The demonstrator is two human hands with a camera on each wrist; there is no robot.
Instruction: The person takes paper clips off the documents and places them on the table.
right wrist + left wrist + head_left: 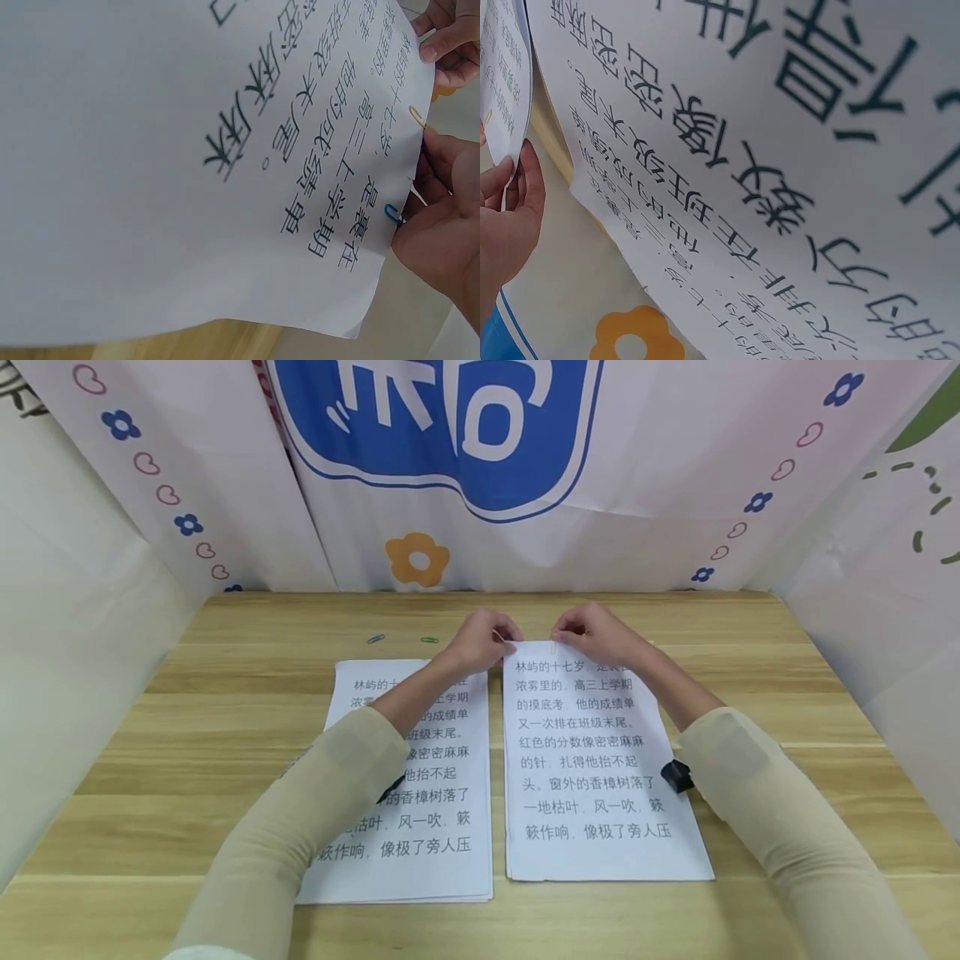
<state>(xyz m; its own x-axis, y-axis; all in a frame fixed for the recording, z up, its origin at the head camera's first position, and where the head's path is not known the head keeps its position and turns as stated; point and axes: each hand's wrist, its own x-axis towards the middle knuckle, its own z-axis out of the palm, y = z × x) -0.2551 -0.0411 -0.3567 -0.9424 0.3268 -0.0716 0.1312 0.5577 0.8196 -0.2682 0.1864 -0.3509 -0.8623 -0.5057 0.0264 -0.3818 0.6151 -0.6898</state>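
Two stacks of printed paper lie side by side on the table. At the right stack (585, 760), my left hand (483, 639) pinches the top left corner between thumb and fingers. My right hand (597, 633) is at the same top edge, its fingertips pinching a yellow paper clip (417, 116) where it sits over the edge. A blue paper clip (391, 214) is on that edge too, beside the right palm in the right wrist view. The left stack (442, 860) lies under my left forearm; a sheet with large print (682, 165) fills most of the left wrist view.
Behind the left stack, a blue paper clip (376, 638) and a green paper clip (429, 640) lie loose on the wooden table (150, 827). A printed cloth (637, 543) hangs along the table's back edge, with pale side walls left and right.
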